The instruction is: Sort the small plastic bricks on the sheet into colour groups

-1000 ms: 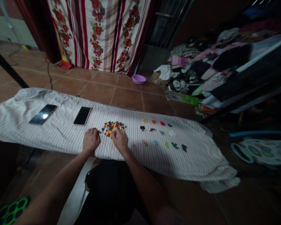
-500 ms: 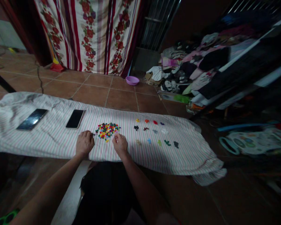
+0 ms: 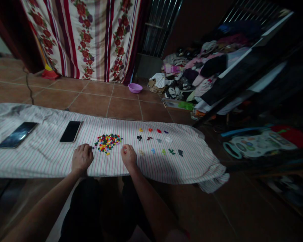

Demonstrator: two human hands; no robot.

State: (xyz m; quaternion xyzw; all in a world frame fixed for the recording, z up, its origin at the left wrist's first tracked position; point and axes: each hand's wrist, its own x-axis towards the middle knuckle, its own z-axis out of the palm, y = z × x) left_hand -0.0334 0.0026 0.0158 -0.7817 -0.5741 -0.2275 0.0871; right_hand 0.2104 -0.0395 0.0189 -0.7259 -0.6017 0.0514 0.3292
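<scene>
A pile of small multicoloured pieces point(image 3: 108, 143) lies on the striped cloth point(image 3: 111, 168). To its right are several small single-colour groups in three rows, among them yellow point(image 3: 140, 129), black point(image 3: 139, 138), white point(image 3: 168, 139) and dark green point(image 3: 171, 152). My left hand point(image 3: 82, 158) rests on the cloth just left of the pile, fingers curled down, their tips hidden. Right of the pile, my right hand point(image 3: 128, 156) is closed in a pinch; a tiny pale spot shows at its fingertips, too small to name.
Two dark phones, one point(image 3: 18, 135) at the far left and one point(image 3: 71, 131) nearer the pile, lie on the cloth. Beyond it, a purple basin point(image 3: 135, 88) stands on the tiled floor near heaped clothes point(image 3: 187, 72). A dark slanting frame is at the right.
The view has shifted, so the table scene sits further left. My right hand has moved right, away from the pile's edge. My left hand stays beside the pile.
</scene>
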